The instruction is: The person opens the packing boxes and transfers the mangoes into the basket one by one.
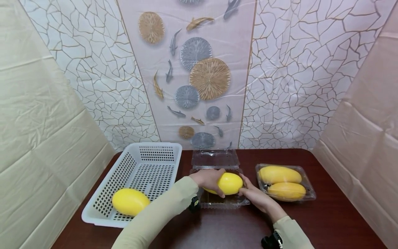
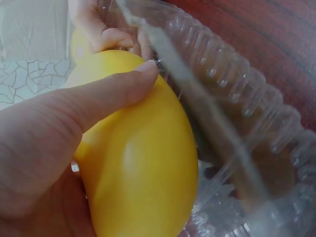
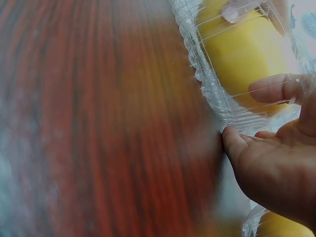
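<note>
My left hand [image 1: 209, 178] grips a smooth yellow mango [image 1: 230, 183], its thumb lying across the top in the left wrist view. The mango is inside or just over an open clear plastic clamshell box [image 1: 222, 205]; I cannot tell whether it touches the bottom. The box's lid [image 1: 214, 159] is folded back toward the wall. My right hand [image 1: 255, 196] holds the box's right side, with one finger by the mango and another at the outer rim in the right wrist view [image 3: 276, 163]. Part of the mango is hidden behind the left hand.
A white perforated basket [image 1: 102, 186] stands at the left with another yellow mango [image 1: 130, 202] in its near end. To the right is a closed clear box [image 1: 308, 183] holding two mangoes [image 1: 280, 174]. Cloth-covered walls surround the dark red table [image 1: 217, 231].
</note>
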Demonstrator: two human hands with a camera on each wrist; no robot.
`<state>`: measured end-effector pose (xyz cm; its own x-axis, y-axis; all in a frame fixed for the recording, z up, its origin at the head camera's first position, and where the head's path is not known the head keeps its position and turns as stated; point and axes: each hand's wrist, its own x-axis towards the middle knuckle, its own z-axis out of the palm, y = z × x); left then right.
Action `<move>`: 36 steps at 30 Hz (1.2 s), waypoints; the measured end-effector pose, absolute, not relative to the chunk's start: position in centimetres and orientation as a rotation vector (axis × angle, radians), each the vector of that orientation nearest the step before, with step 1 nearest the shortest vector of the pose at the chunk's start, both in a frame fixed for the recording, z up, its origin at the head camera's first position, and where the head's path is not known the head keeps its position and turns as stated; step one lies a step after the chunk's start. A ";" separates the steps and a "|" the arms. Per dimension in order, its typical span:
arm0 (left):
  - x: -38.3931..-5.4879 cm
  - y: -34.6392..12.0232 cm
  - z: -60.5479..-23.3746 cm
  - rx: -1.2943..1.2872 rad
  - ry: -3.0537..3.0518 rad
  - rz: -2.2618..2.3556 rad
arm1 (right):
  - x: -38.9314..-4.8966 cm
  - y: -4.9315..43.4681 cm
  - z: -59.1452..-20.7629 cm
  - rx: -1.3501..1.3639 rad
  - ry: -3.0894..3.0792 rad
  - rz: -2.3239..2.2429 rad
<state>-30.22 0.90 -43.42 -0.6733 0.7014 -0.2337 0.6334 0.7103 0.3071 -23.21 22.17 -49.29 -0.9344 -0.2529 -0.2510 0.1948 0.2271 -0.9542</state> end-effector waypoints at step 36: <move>-30.7 -3.8 -37.2 0.959 2.775 0.290 | -23.1 22.4 -49.7 -0.117 2.124 -1.817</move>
<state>-30.74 -3.78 -37.17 -0.7722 0.6248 -0.1154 0.5874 0.7712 0.2453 -23.09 22.39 -49.68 -0.9379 -0.2810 -0.2034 0.1573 0.1779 -0.9714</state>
